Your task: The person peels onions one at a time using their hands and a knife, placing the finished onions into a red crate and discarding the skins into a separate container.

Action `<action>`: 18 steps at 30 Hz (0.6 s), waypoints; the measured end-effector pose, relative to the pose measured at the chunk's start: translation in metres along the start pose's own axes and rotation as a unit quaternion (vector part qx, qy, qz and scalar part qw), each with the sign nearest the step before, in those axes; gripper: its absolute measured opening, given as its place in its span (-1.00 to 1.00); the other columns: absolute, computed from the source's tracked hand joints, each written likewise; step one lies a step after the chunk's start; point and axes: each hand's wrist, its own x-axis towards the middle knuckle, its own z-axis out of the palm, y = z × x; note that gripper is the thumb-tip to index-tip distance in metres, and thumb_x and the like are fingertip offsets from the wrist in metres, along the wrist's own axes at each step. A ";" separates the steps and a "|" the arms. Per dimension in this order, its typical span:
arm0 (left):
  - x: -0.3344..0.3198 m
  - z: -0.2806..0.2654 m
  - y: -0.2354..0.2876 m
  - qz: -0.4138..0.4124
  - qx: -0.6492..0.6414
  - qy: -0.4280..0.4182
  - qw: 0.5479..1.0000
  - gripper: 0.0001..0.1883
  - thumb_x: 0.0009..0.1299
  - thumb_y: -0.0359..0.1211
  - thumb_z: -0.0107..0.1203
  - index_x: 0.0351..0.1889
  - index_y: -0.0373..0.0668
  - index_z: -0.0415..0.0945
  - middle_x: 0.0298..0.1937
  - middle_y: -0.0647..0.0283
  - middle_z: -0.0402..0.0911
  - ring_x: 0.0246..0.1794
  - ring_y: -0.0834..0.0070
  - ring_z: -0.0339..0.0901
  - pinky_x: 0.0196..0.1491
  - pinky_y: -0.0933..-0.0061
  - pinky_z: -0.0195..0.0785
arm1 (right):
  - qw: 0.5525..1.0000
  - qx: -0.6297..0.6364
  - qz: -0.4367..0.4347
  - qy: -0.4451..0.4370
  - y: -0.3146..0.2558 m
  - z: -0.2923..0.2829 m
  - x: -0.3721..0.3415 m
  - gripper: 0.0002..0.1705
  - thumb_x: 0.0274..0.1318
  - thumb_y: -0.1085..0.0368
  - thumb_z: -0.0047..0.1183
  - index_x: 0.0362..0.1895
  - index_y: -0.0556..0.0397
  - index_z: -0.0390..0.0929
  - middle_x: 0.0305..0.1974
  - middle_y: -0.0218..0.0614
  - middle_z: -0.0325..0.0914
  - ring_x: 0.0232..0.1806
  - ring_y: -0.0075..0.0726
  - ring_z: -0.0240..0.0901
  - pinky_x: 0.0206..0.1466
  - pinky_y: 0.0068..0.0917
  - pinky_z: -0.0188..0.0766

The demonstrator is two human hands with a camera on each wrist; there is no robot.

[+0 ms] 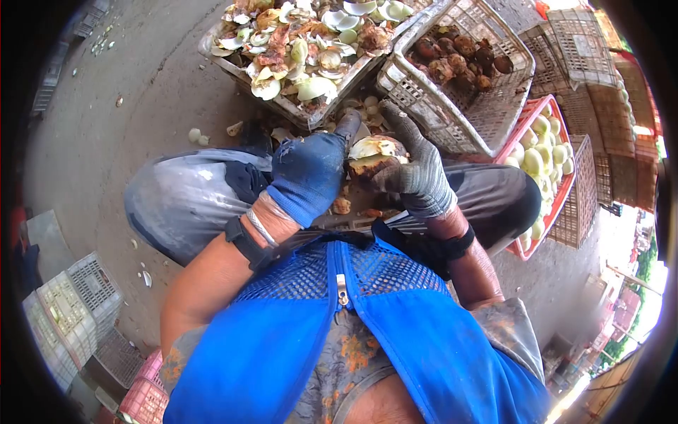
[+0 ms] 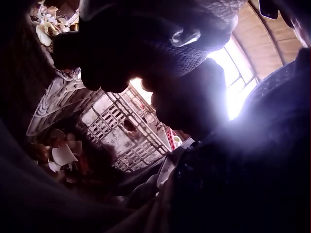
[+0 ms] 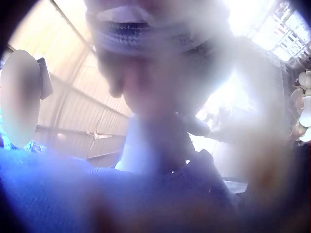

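A brown-skinned onion [image 1: 378, 155], its pale layers partly bared, sits between both hands above the lap in the head view. My right hand [image 1: 420, 169], in a dirty grey knit glove, grips its right side with the thumb across it. My left hand [image 1: 307, 169] wears a blue, blackened glove and is close against the onion's left side, one finger pointing forward. Its palm side is hidden, so I cannot tell what it holds. In the left wrist view the hands [image 2: 184, 92] are dark silhouettes; the right wrist view is blurred by glare.
Ahead stands a crate [image 1: 282, 109] heaped with peels. To its right, a grey crate [image 1: 424, 106] holds dark, brown onions. A red crate [image 1: 524, 247] of peeled pale onions is by the right knee. Stacked crates [image 1: 70, 297] stand at left, and peel scraps litter the ground [image 1: 162, 92].
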 end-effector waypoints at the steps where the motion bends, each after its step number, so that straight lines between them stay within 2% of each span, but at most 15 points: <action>1: 0.000 -0.001 0.003 -0.037 -0.041 -0.005 0.998 -0.54 0.39 -0.40 0.10 0.28 -0.06 0.54 -0.48 0.16 0.66 -0.48 0.21 0.68 -0.46 0.15 0.48 | 0.997 -0.071 -0.028 0.009 -0.001 0.001 0.001 0.13 -0.35 0.36 0.41 0.49 0.12 0.27 0.32 -0.03 0.45 0.25 -0.17 0.50 0.37 -0.35 0.37; 2: -0.003 0.005 0.004 -0.038 -0.041 -0.006 0.998 -0.54 0.39 -0.40 0.10 0.28 -0.06 0.54 -0.48 0.16 0.66 -0.48 0.21 0.68 -0.46 0.15 0.48 | 0.988 -0.141 -0.055 0.019 -0.002 0.002 0.000 0.21 -0.37 0.34 0.40 0.53 0.18 0.18 0.30 -0.06 0.47 0.25 -0.20 0.49 0.39 -0.36 0.35; 4: -0.012 0.024 0.002 -0.126 -0.210 0.061 0.968 -0.72 0.36 -0.36 0.18 0.02 -0.13 0.67 -0.42 0.01 0.69 -0.38 0.06 0.70 -0.36 0.08 0.51 | 0.994 -0.092 -0.062 0.024 -0.010 0.014 -0.003 0.24 -0.39 0.33 0.41 0.53 0.20 0.16 0.32 -0.07 0.46 0.28 -0.20 0.46 0.41 -0.36 0.32; 5: -0.009 0.026 -0.010 -0.201 -0.255 -0.059 0.944 -0.69 0.34 -0.32 0.25 0.03 -0.14 0.65 -0.36 0.04 0.71 -0.34 0.11 0.71 -0.28 0.12 0.54 | 0.996 -0.045 -0.072 0.027 -0.012 0.020 -0.003 0.26 -0.41 0.31 0.43 0.54 0.22 0.15 0.34 -0.07 0.45 0.32 -0.20 0.43 0.43 -0.36 0.29; 6: -0.008 0.027 -0.026 -0.271 -0.296 -0.178 0.898 -0.65 0.32 -0.27 0.32 0.05 -0.16 0.64 -0.29 0.07 0.72 -0.30 0.16 0.72 -0.21 0.17 0.56 | 0.984 -0.133 -0.115 0.002 -0.007 0.026 -0.005 0.35 -0.49 0.32 0.47 0.56 0.22 0.11 0.37 -0.09 0.41 0.39 -0.22 0.34 0.49 -0.38 0.19; 7: -0.007 0.027 -0.034 -0.135 -0.191 -0.174 0.956 -0.65 0.30 -0.27 0.35 0.02 -0.14 0.65 -0.20 0.07 0.75 -0.23 0.19 0.73 -0.17 0.20 0.56 | 0.987 -0.120 -0.103 -0.017 -0.006 0.026 -0.005 0.36 -0.50 0.34 0.47 0.56 0.22 0.10 0.38 -0.09 0.40 0.40 -0.22 0.31 0.51 -0.38 0.15; 8: -0.011 0.027 -0.034 -0.080 -0.132 -0.112 0.982 -0.64 0.30 -0.31 0.34 0.06 -0.12 0.65 -0.07 0.12 0.75 -0.20 0.21 0.73 -0.16 0.21 0.57 | 0.990 -0.107 -0.087 -0.034 -0.004 0.026 -0.006 0.37 -0.51 0.36 0.48 0.57 0.23 0.09 0.39 -0.10 0.38 0.42 -0.23 0.28 0.52 -0.38 0.11; 9: -0.014 0.026 -0.034 -0.105 -0.112 -0.090 0.984 -0.62 0.28 -0.34 0.33 0.08 -0.11 0.64 -0.01 0.15 0.74 -0.20 0.20 0.72 -0.14 0.21 0.57 | 0.996 0.039 -0.077 -0.002 -0.002 0.031 -0.006 0.35 -0.48 0.31 0.48 0.56 0.24 0.10 0.38 -0.13 0.39 0.44 -0.25 0.25 0.52 -0.38 0.08; 10: -0.015 0.022 -0.037 -0.128 -0.090 -0.065 0.986 -0.60 0.27 -0.38 0.32 0.10 -0.11 0.64 0.04 0.17 0.74 -0.19 0.20 0.72 -0.12 0.21 0.57 | 0.997 0.004 -0.074 0.020 0.000 0.022 0.000 0.36 -0.47 0.30 0.49 0.56 0.24 0.10 0.35 -0.15 0.41 0.40 -0.26 0.30 0.49 -0.38 0.15; 11: -0.018 0.014 -0.045 -0.203 -0.195 -0.089 0.955 -0.54 0.24 -0.47 0.26 0.16 -0.11 0.63 0.11 0.20 0.72 -0.19 0.19 0.71 -0.10 0.22 0.56 | 0.994 0.082 -0.061 0.033 0.003 0.019 0.002 0.37 -0.48 0.30 0.50 0.56 0.23 0.09 0.34 -0.16 0.42 0.37 -0.28 0.33 0.47 -0.39 0.18; 12: -0.020 0.009 -0.045 -0.198 -0.194 -0.089 0.957 -0.54 0.24 -0.47 0.26 0.16 -0.11 0.63 0.11 0.20 0.72 -0.19 0.19 0.71 -0.10 0.22 0.56 | 0.985 0.159 -0.049 0.046 0.004 0.016 0.005 0.38 -0.49 0.30 0.50 0.57 0.22 0.09 0.32 -0.17 0.43 0.34 -0.29 0.35 0.45 -0.39 0.21; 14: -0.012 -0.021 -0.035 -0.201 -0.172 -0.018 0.964 -0.68 0.24 -0.36 0.23 -0.04 -0.19 0.73 -0.29 -0.05 0.72 -0.30 0.01 0.70 -0.26 0.15 0.56 | 0.990 0.116 -0.059 0.059 -0.001 0.010 0.008 0.39 -0.49 0.28 0.52 0.57 0.22 0.07 0.30 -0.18 0.45 0.30 -0.30 0.39 0.42 -0.40 0.26; 15: -0.007 -0.027 -0.028 -0.160 -0.218 0.030 0.962 -0.60 0.24 -0.39 0.23 0.07 -0.16 0.69 -0.30 -0.03 0.72 -0.34 0.04 0.69 -0.27 0.13 0.55 | 0.993 0.063 -0.068 0.066 -0.006 0.009 0.008 0.38 -0.47 0.25 0.50 0.57 0.23 0.08 0.29 -0.16 0.46 0.30 -0.29 0.39 0.42 -0.40 0.26; 16: -0.003 -0.033 -0.022 -0.160 -0.219 0.029 0.962 -0.60 0.24 -0.39 0.23 0.07 -0.16 0.69 -0.30 -0.03 0.72 -0.34 0.04 0.69 -0.27 0.13 0.55 | 0.995 0.011 -0.077 0.070 -0.009 0.009 0.009 0.36 -0.45 0.22 0.49 0.57 0.23 0.08 0.29 -0.14 0.47 0.30 -0.29 0.39 0.42 -0.40 0.27; 18: 0.000 -0.045 -0.013 -0.029 -0.117 0.057 0.991 -0.48 0.20 -0.44 0.24 0.20 -0.14 0.62 -0.40 0.06 0.67 -0.43 0.08 0.66 -0.34 0.13 0.51 | 0.993 -0.061 -0.077 0.063 -0.009 0.005 0.010 0.35 -0.43 0.20 0.48 0.56 0.24 0.08 0.28 -0.10 0.48 0.31 -0.26 0.40 0.42 -0.39 0.27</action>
